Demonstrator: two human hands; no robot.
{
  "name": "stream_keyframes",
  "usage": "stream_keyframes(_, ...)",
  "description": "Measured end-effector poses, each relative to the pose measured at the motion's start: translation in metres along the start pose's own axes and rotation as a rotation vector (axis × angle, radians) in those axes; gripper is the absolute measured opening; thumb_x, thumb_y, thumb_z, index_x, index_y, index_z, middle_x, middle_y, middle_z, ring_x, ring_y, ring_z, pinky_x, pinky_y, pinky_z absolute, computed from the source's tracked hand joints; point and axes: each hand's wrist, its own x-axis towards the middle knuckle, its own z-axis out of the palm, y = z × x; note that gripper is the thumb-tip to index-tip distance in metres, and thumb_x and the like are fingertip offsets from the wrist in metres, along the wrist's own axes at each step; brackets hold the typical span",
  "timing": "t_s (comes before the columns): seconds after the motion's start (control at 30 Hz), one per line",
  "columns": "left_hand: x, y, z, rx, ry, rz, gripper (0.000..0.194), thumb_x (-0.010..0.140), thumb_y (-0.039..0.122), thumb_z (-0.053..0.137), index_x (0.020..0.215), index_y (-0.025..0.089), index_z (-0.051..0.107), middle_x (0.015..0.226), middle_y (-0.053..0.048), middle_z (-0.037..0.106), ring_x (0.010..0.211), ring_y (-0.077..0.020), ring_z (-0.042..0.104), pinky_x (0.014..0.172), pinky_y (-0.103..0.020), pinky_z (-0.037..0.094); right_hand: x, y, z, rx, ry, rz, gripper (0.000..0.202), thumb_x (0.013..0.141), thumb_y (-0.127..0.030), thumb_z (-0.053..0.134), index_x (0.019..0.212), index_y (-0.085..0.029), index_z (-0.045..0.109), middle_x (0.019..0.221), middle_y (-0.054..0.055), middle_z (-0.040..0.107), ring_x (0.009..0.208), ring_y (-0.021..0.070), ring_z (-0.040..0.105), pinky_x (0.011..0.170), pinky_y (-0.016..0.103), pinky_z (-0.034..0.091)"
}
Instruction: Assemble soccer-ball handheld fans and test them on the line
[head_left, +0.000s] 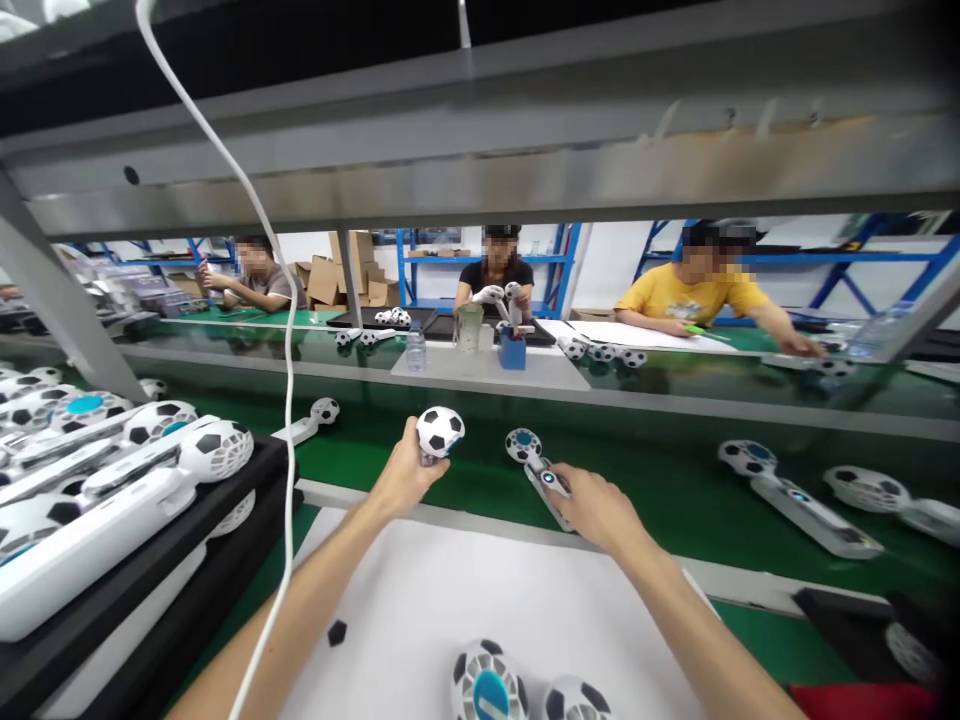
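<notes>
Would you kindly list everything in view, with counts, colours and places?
Held ball: one, white-black, centre
Touched ball-topped device: one, white-black-blue, further right
Loose devices: at least three, white-black, on green surface
Stacked devices: many, white-black, left
Near balls: two, white-black, bottom
Far devices: several, white-black, opposite
Pentagon: one, black, on white sheet
Trays: several, black, left
Cable: one, white, left
Bottle: one, clear, far ledge
Box: one, blue, far ledge
People: three, various tops, opposite
Cartons: several, brown, background
Left grip: one, bare, around held ball
Right grip: one, bare, on device
</notes>
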Motion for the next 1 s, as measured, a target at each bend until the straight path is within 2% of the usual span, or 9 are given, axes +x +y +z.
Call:
stream_keyframes(0.17,0.004,-0.025,0.000,0.063,0.000,-0.038,0.047,0.082,0.038,0.065,0.119,0.020,0.043,0.108,-0.006,0.066,0.096,-0.0209,0.063,0.083,-0.031,0.048,-0.003,0.004,-0.008,-0.056,-0.072,0.005,0.031,0.092,-0.027,0.044,0.116,-0.022,0.063,0.103,0.011,0.070,0.082,0.0303,0.066,0.059,0.031,0.034)
stream_keyframes(0.3,0.000,-0.050,0.002,0.204,-0.018,-0.070,0.055,0.084,0.041,0.064,0.129,0.016,0.042,0.118,-0.014,0.063,0.108,-0.0267,0.060,0.090,-0.038,0.048,-0.002,0.008,-0.010,-0.085,-0.115,0.024,0.032,0.093,-0.029,0.044,0.117,-0.020,0.061,0.107,0.012,0.069,0.085,0.0311,0.066,0.060,0.032,0.037)
stream_keyframes(0.4,-0.003,-0.062,0.005,0.331,-0.031,-0.071,0.048,0.090,0.038,0.059,0.129,0.014,0.048,0.124,-0.014,0.059,0.119,-0.0288,0.054,0.099,-0.046,0.044,0.000,0.011,-0.011,-0.098,-0.139,0.043,0.031,0.093,-0.031,0.045,0.117,-0.020,0.060,0.107,0.012,0.068,0.089,0.0323,0.066,0.062,0.034,0.040)
stream_keyframes(0.53,0.000,-0.068,0.004,0.471,-0.038,-0.094,0.034,0.093,0.038,0.058,0.120,0.016,0.060,0.135,-0.012,0.055,0.131,-0.0296,0.046,0.108,-0.055,0.037,0.002,0.017,-0.011,-0.108,-0.152,0.055,0.030,0.092,-0.033,0.047,0.115,-0.019,0.060,0.105,0.012,0.067,0.087,0.0318,0.066,0.065,0.036,0.043)
stream_keyframes(0.63,0.006,-0.071,-0.012,0.554,0.015,-0.180,0.037,0.091,0.039,0.062,0.120,0.017,0.062,0.142,-0.012,0.050,0.132,-0.0307,0.045,0.107,-0.055,0.039,0.004,0.024,-0.011,-0.103,-0.137,0.067,0.031,0.091,-0.035,0.050,0.115,-0.020,0.062,0.106,0.012,0.068,0.087,0.0324,0.067,0.067,0.038,0.045)
stream_keyframes(0.77,0.014,-0.079,-0.051,0.692,0.257,-0.396,0.045,0.092,0.037,0.061,0.132,0.018,0.054,0.149,-0.013,0.042,0.133,-0.0326,0.043,0.106,-0.056,0.040,0.010,0.037,-0.016,-0.057,-0.129,0.103,0.034,0.089,-0.038,0.052,0.116,-0.021,0.066,0.107,0.014,0.071,0.088,0.0331,0.069,0.067,0.039,0.049)
stream_keyframes(0.83,0.015,-0.085,-0.067,0.759,0.354,-0.491,0.050,0.092,0.037,0.061,0.137,0.019,0.050,0.150,-0.013,0.039,0.135,-0.0337,0.040,0.109,-0.058,0.036,0.012,0.042,-0.022,-0.038,-0.106,0.123,0.039,0.089,-0.039,0.053,0.120,-0.019,0.066,0.115,0.018,0.070,0.094,0.0360,0.069,0.068,0.040,0.050)
stream_keyframes(0.93,0.013,-0.097,-0.078,0.826,0.402,-0.586,0.056,0.091,0.037,0.062,0.142,0.020,0.045,0.152,-0.013,0.037,0.137,-0.0349,0.038,0.110,-0.060,0.034,0.013,0.046,-0.034,-0.015,-0.018,0.130,0.053,0.089,-0.045,0.053,0.133,-0.016,0.059,0.130,0.021,0.063,0.109,0.0429,0.063,0.074,0.045,0.049)
stream_keyframes(1.0,0.011,-0.104,-0.080,0.848,0.402,-0.631,0.057,0.091,0.036,0.062,0.143,0.021,0.044,0.151,-0.013,0.038,0.135,-0.0347,0.040,0.108,-0.059,0.037,0.010,0.044,-0.044,0.011,0.053,0.123,0.056,0.090,-0.048,0.050,0.137,-0.018,0.055,0.132,0.018,0.063,0.114,0.0432,0.060,0.079,0.047,0.047)
